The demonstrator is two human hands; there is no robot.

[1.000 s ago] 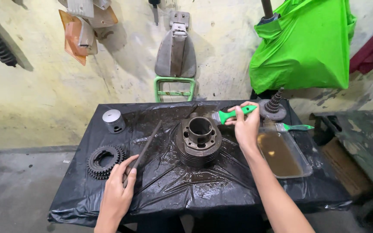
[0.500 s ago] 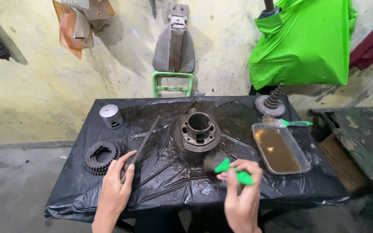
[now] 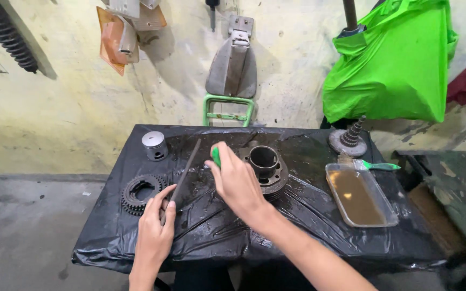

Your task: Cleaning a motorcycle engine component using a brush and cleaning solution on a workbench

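Observation:
My right hand (image 3: 237,183) grips a green-handled brush (image 3: 217,156), held just left of a dark metal engine cylinder (image 3: 265,166) on the black plastic-covered table (image 3: 308,237). My left hand (image 3: 155,229) holds the near end of a long dark metal file (image 3: 185,171) that lies slanted on the sheet. The brush head is hidden behind my right hand.
A black toothed sprocket (image 3: 138,193) lies left of the file, a silver piston (image 3: 154,145) at the back left. A clear tray of brown liquid (image 3: 360,195) and a second green brush (image 3: 376,165) sit at the right. A geared shaft (image 3: 349,139) stands behind.
My right hand has carried the green brush from the table's front edge up and left, to beside the cylinder. My left hand stays on the file.

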